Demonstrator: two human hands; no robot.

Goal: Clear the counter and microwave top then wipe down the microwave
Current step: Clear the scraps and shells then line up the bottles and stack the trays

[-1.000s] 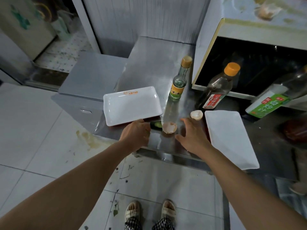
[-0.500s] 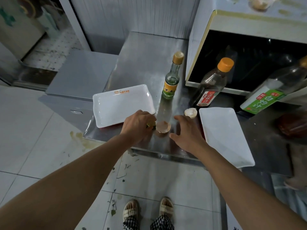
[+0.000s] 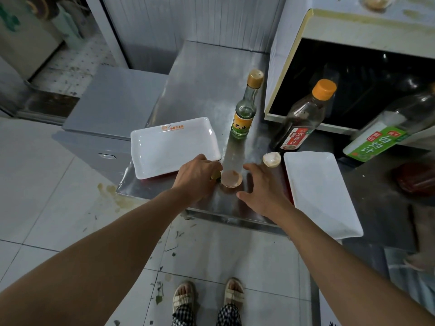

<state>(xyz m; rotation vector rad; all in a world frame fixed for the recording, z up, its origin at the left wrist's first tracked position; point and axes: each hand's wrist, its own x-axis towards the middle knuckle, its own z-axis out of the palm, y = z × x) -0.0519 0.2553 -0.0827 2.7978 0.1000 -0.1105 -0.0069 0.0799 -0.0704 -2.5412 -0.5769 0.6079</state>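
Note:
On the steel counter point(image 3: 207, 74) a broken eggshell half point(image 3: 231, 178) lies near the front edge, between my two hands. My left hand point(image 3: 196, 177) sits just left of it, with fingers curled over a small green-yellow scrap point(image 3: 215, 176) that is mostly hidden. My right hand point(image 3: 261, 191) hovers just right of the shell, fingers spread and holding nothing. A second eggshell half point(image 3: 271, 159) lies further back. The microwave point(image 3: 353, 74) stands at the back right, with another shell point(image 3: 376, 1) and stains on its top.
Two white rectangular trays flank my hands, one on the left point(image 3: 174, 147) and one on the right point(image 3: 320, 191). A small green-labelled bottle point(image 3: 244, 109), a dark sauce bottle point(image 3: 301, 123) and a large bottle point(image 3: 388, 135) stand before the microwave. A red object point(image 3: 414, 180) lies at the far right.
My left hand has slid right onto the green scrap, covering it, and now sits against the eggshell. My right hand stays open beside the shell.

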